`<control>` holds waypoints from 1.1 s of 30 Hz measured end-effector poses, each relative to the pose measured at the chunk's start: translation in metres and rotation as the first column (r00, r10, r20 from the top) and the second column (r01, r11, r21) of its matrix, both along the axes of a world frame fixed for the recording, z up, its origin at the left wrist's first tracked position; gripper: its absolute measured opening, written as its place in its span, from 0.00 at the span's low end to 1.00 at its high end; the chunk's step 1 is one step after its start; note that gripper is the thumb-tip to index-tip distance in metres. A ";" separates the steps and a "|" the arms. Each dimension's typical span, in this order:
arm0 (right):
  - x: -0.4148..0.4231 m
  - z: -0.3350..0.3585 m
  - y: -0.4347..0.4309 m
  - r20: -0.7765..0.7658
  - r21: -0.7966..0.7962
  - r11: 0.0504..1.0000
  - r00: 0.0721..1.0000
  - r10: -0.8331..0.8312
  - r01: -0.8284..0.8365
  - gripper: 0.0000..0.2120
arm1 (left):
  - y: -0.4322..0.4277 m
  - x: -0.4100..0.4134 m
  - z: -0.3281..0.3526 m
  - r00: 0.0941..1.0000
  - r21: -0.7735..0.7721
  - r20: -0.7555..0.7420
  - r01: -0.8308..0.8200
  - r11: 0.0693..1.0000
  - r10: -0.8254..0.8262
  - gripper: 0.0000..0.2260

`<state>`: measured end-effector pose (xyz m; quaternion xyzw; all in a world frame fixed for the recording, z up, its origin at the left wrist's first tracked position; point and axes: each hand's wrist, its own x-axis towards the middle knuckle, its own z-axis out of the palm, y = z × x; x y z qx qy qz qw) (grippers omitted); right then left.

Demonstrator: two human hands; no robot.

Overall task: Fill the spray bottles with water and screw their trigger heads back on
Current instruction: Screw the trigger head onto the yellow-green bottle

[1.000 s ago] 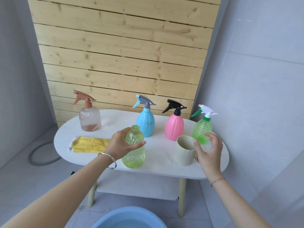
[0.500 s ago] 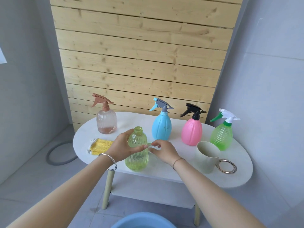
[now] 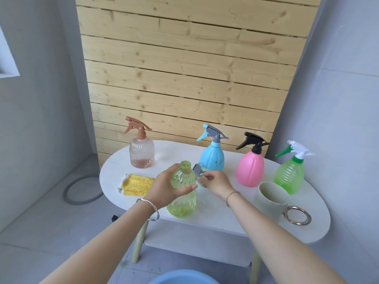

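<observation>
Yellow-green translucent plastic forms the headless spray bottle (image 3: 183, 199), which stands upright near the front edge of the white oval desk (image 3: 225, 220), in front of the row of other bottles. Its body is faceted, its threaded neck is open and bare, and its base looks a denser green; the water level inside cannot be told. The left hand (image 3: 164, 190) grips the bottle's upper body from the left, fingers (image 3: 185, 189) curled round it, the thumb lying across the front. The right hand (image 3: 216, 182), just to the right of the neck, pinches a small grey piece (image 3: 197, 170) in curled fingers; the piece is blurred and its exact form cannot be told.

Four spray bottles with trigger heads on stand along the back of the desk, left to right: a clear pinkish bottle (image 3: 141, 153) with a brown head and a little liquid at the bottom, a blue bottle (image 3: 212, 158) with a grey head, a pink bottle (image 3: 250, 170) with a black head, and a ribbed green bottle (image 3: 289, 174) with a white head. A pale mug (image 3: 270, 200) with a metal ring handle stands at the right front. A yellow cloth (image 3: 136, 184) lies left of the held bottle. The rim of a blue basin (image 3: 184, 278) shows on the floor below.
</observation>
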<state>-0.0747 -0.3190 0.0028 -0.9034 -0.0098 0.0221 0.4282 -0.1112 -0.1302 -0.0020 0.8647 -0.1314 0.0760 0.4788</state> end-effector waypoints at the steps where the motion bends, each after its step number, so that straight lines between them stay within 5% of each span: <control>1: -0.002 0.011 -0.004 0.021 0.113 0.993 0.999 -0.036 0.033 0.10 | -0.001 0.001 0.000 1.000 -0.007 0.007 -0.003 1.000 0.003 0.43; 5: -0.012 0.076 -0.021 0.079 0.557 0.828 0.988 -0.130 0.064 0.08 | -0.010 0.000 0.003 1.000 -0.041 0.003 -0.003 0.999 0.003 0.43; 10: -0.032 0.158 -0.032 0.188 0.734 0.679 0.969 -0.162 -0.029 0.05 | -0.040 -0.002 0.012 0.998 -0.041 -0.043 0.033 0.999 -0.035 0.33; 14: -0.041 0.196 -0.032 0.271 0.772 0.631 0.939 -0.210 -0.082 0.04 | -0.063 0.001 0.013 0.997 -0.039 -0.065 0.039 0.998 -0.042 0.42; 25: -0.029 0.205 -0.020 0.331 0.802 0.592 0.884 -0.330 -0.079 0.04 | -0.081 0.001 0.015 0.998 -0.021 -0.059 0.021 1.000 -0.023 0.36; 30: -0.022 0.189 -0.015 0.324 0.791 0.609 0.882 -0.342 -0.054 0.08 | -0.082 0.000 0.015 0.998 -0.032 -0.068 0.014 0.999 -0.016 0.35; 33: -0.023 0.168 -0.016 0.343 0.703 0.705 0.912 -0.224 -0.091 0.06 | -0.082 0.001 0.014 0.997 -0.041 -0.080 0.016 0.999 -0.019 0.35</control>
